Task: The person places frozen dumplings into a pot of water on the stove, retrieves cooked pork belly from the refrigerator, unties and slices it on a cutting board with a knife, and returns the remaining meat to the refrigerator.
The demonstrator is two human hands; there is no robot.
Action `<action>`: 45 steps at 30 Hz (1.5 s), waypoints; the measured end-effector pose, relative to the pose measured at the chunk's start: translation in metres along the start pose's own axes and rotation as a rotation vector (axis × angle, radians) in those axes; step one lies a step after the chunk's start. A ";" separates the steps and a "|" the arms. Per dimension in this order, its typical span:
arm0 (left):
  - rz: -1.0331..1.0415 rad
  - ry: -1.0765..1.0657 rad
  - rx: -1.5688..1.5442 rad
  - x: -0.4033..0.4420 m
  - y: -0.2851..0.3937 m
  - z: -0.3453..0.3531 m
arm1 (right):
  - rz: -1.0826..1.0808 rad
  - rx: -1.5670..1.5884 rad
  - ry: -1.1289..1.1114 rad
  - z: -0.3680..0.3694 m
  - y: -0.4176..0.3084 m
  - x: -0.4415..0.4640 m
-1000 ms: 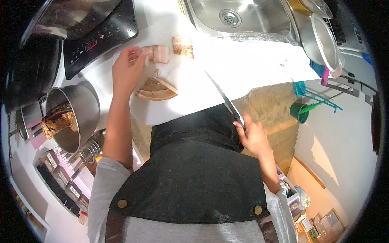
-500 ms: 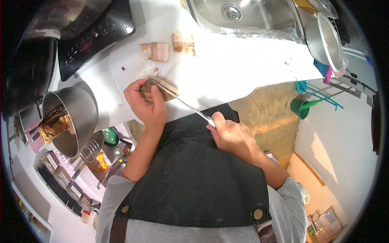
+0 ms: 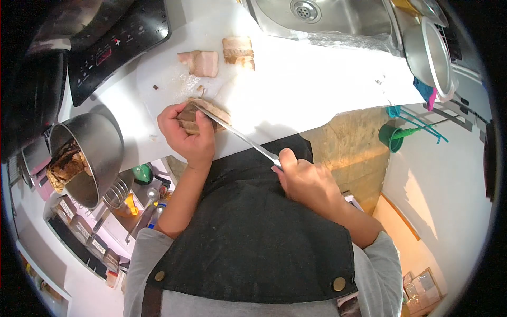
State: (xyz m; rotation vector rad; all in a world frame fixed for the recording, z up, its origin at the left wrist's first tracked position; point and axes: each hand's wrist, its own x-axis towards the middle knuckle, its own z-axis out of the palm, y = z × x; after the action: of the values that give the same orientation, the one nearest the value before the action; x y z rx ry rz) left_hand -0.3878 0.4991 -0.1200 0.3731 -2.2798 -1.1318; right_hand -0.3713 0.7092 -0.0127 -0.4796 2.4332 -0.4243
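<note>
My left hand (image 3: 191, 140) is closed around a block of cooked pork belly (image 3: 188, 117), thumb and fingers on either side of it, near the counter's front edge. A long knife (image 3: 240, 136) is gripped by its handle in my right hand (image 3: 311, 182). Its blade slants up to the left and lies along the top of the meat, with a strip of pork on its far side. Whether that strip is fully separated I cannot tell. Farther back on the white surface lie two pieces of sliced pork belly, a paler slice (image 3: 205, 63) and a browner slice (image 3: 238, 52).
To the left, a metal pot (image 3: 108, 145) has a large browned piece of meat (image 3: 68, 166) at its rim. Behind it sits a black induction cooktop (image 3: 124, 45). A steel sink (image 3: 348, 18) is at the back, with metal bowls (image 3: 425, 55) to its right.
Both hands, the knife and the pork stay in nearly the same place. The whole view has shifted slightly; the blade appears barely moved against the meat.
</note>
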 end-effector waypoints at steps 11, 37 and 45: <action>0.041 -0.054 0.041 0.002 0.002 -0.003 | -0.025 -0.049 0.029 0.006 -0.002 0.003; 0.007 -0.006 0.087 -0.002 -0.005 -0.001 | 0.044 0.198 -0.152 0.012 -0.005 0.036; 0.019 -0.010 0.066 -0.001 -0.005 -0.001 | 0.038 0.234 -0.167 0.011 -0.007 0.042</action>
State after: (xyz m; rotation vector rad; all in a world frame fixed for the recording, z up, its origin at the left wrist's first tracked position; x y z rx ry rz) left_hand -0.3867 0.4958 -0.1239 0.3713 -2.3295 -1.0534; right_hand -0.3944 0.6826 -0.0396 -0.3518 2.1949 -0.6189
